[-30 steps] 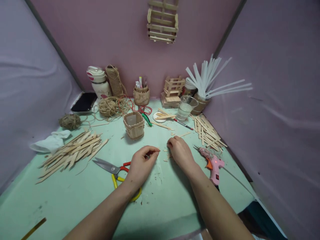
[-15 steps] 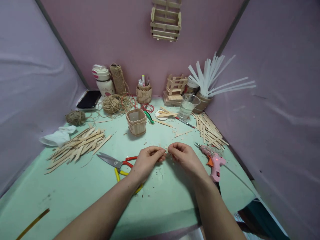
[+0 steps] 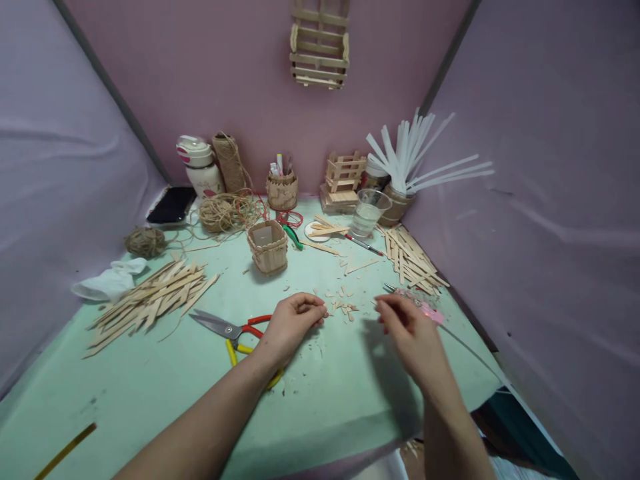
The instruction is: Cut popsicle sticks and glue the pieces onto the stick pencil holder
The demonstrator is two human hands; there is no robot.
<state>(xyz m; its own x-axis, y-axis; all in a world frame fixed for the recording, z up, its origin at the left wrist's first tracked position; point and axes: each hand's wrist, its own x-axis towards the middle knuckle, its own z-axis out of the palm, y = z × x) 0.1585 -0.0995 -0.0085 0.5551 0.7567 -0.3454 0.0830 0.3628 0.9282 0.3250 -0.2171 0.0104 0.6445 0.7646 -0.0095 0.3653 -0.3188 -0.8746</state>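
My left hand (image 3: 299,323) rests low over the table with thumb and fingertips pinched together. Whatever lies in that pinch is too small to make out. Just beyond its fingertips several small wood chips (image 3: 344,308) are scattered. My right hand (image 3: 407,333) is raised a little off the table, also pinching, and a tiny pale wood chip (image 3: 374,302) seems to stick out at its fingertips. Behind it the pink glue gun (image 3: 431,313) is partly hidden. Scissors with red handles (image 3: 227,330) and a yellow-handled tool (image 3: 233,352) lie beside and under my left forearm.
A small basket of wooden sticks (image 3: 267,250) stands mid-table. Piles of flat sticks lie left (image 3: 150,297) and right (image 3: 413,260). At the back are twine (image 3: 223,213), a cup of clear liquid (image 3: 367,217), a bottle (image 3: 200,167) and white glue sticks (image 3: 407,153).
My right hand has moved right, away from my left hand, and now covers much of the glue gun. The wood chips between the hands have come into view. My left hand has stayed put.
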